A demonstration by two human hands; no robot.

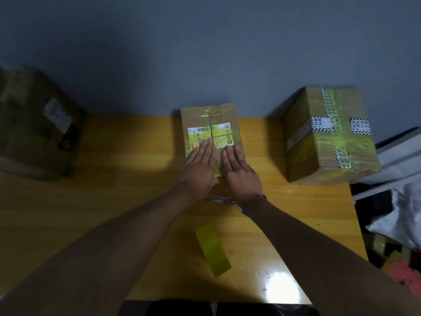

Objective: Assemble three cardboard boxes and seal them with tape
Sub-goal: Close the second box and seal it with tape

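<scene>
Three cardboard boxes on the table [114, 201]: small box [210, 124] mid far edge, big box [328, 135] far right corner, dim box [36, 124] at left edge; left hand [200, 163] and right hand [239, 169] flat, fingers straight and together, pressing small box top; one yellow tape strip [213, 248] near front edge; scissors [224, 200] partly under wrists.

Head view looks forward and steeply down, close over the table [91, 224] (single view only).
</scene>
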